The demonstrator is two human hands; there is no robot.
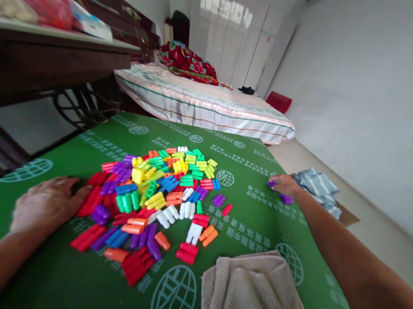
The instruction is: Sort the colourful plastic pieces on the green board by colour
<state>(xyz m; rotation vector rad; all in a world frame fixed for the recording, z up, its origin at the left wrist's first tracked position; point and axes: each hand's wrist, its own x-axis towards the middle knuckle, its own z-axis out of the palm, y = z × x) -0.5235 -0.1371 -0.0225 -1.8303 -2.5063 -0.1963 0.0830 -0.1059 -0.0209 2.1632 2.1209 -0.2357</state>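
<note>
On the green board [106, 289] lies a heap of colourful plastic toy blocks [159, 184], shaped like joined tubes. My left hand [50, 204] rests at the heap's left side, thumb apart from the fingers, its tips close to some red blocks [89, 202]; it holds nothing that I can see. Across the board, near its right edge, my right hand [283, 185] has its fingers closed on a small purple block [271, 184]. Another purple block [287, 199] lies just under that hand, partly hidden by it.
A folded beige cloth [250, 286] lies at the board's near edge. Beyond the right edge is a blue checked cloth [317, 188] on the floor. A bed [204, 106] stands behind, and a dark wooden table [49, 56] rises at the left.
</note>
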